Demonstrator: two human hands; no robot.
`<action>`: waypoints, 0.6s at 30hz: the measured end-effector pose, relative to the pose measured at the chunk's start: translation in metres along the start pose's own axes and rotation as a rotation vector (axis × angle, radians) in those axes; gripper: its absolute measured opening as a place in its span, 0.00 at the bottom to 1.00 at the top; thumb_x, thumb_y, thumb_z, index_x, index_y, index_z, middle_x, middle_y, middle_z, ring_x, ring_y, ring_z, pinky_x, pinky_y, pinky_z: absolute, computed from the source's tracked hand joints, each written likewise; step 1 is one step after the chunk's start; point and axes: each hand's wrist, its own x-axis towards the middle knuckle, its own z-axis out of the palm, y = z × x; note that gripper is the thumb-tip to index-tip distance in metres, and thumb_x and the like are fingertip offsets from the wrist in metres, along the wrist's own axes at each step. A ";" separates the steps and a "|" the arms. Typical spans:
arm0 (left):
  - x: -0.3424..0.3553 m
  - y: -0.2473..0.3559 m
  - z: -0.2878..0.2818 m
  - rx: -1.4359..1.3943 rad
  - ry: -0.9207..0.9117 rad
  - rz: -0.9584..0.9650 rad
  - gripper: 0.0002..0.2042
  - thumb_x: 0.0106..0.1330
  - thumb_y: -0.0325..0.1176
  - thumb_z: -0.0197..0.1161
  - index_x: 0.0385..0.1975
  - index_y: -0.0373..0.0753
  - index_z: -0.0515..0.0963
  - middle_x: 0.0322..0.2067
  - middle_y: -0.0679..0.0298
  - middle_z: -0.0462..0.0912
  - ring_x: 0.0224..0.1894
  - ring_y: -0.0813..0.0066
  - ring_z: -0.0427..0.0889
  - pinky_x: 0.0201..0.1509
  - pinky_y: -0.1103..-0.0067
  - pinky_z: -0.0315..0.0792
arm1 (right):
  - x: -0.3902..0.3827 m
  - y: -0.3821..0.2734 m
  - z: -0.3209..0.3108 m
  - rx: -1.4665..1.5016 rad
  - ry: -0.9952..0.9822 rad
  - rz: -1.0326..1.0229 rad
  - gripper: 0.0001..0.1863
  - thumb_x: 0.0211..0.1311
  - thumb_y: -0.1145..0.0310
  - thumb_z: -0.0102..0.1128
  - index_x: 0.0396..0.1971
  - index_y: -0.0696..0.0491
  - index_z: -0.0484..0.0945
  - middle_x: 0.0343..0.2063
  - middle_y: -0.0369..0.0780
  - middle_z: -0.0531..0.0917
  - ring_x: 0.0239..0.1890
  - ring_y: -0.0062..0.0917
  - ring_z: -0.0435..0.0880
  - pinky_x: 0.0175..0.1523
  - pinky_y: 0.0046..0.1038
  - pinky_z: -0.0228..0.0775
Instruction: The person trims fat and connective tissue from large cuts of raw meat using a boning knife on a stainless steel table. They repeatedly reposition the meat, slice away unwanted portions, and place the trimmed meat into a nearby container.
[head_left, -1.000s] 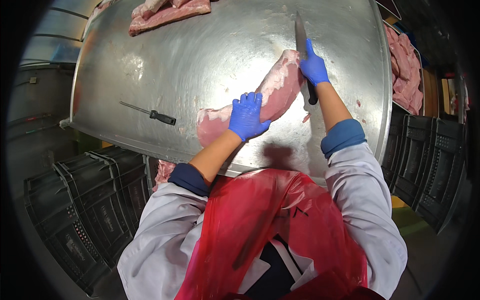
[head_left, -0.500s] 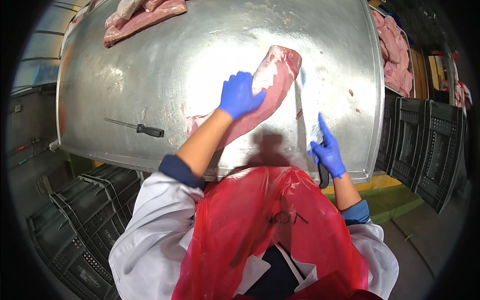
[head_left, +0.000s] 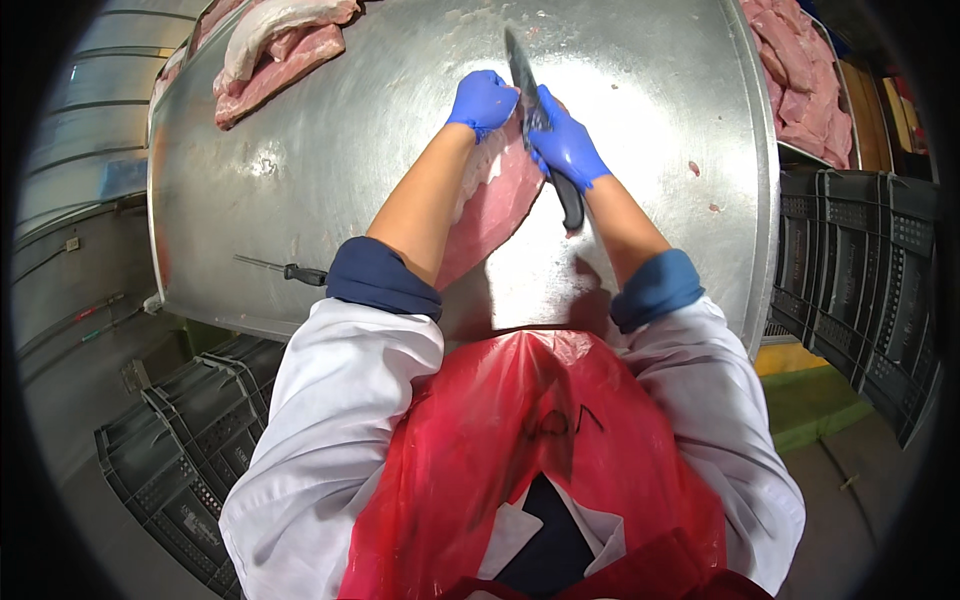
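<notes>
A long piece of raw pork loin (head_left: 497, 212) lies on the metal table in front of me, its near part partly behind my left forearm. At its far end my left hand (head_left: 485, 103), in a blue glove, is closed on the meat's edge. My right hand (head_left: 568, 148), also blue-gloved, grips a knife (head_left: 521, 75) with a black handle. The blade points away from me, close beside my left hand and over the meat's far end. Whether the edge is in the meat is hidden by the hand.
A sharpening steel (head_left: 305, 274) with a black handle lies on the metal table (head_left: 220, 200) to the left. More meat (head_left: 280, 75) rests at the far left. A tray of meat cuts (head_left: 800, 90) stands beyond the right edge. Black crates (head_left: 850, 270) flank the table.
My right hand has carried the knife from the table's near right up to the meat's far end. My left hand has moved forward along the meat and closed on its end.
</notes>
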 end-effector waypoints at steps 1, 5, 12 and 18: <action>-0.002 -0.001 -0.006 0.066 0.000 0.002 0.10 0.60 0.34 0.66 0.24 0.33 0.80 0.21 0.57 0.82 0.25 0.72 0.79 0.32 0.73 0.74 | -0.017 0.003 0.004 -0.004 -0.079 0.008 0.42 0.62 0.74 0.53 0.77 0.43 0.51 0.28 0.42 0.82 0.21 0.22 0.79 0.28 0.27 0.75; -0.009 0.010 -0.019 0.028 -0.024 0.051 0.10 0.61 0.33 0.66 0.25 0.33 0.79 0.21 0.60 0.80 0.26 0.75 0.77 0.32 0.73 0.73 | -0.064 0.020 0.000 0.075 -0.219 -0.003 0.42 0.62 0.77 0.52 0.77 0.44 0.50 0.24 0.40 0.81 0.19 0.21 0.78 0.26 0.25 0.73; 0.000 0.025 -0.021 -0.073 -0.132 0.072 0.06 0.61 0.31 0.66 0.27 0.36 0.79 0.24 0.68 0.79 0.29 0.82 0.74 0.35 0.80 0.70 | -0.006 0.006 -0.009 -0.060 -0.268 -0.081 0.44 0.59 0.76 0.52 0.77 0.43 0.51 0.27 0.43 0.82 0.23 0.23 0.80 0.34 0.29 0.76; -0.014 0.041 -0.029 -0.281 -0.252 0.051 0.05 0.61 0.31 0.63 0.29 0.37 0.80 0.25 0.70 0.78 0.30 0.83 0.74 0.36 0.82 0.70 | -0.036 0.016 -0.017 -0.110 -0.291 -0.033 0.43 0.61 0.69 0.58 0.76 0.39 0.53 0.26 0.41 0.84 0.22 0.21 0.81 0.35 0.28 0.78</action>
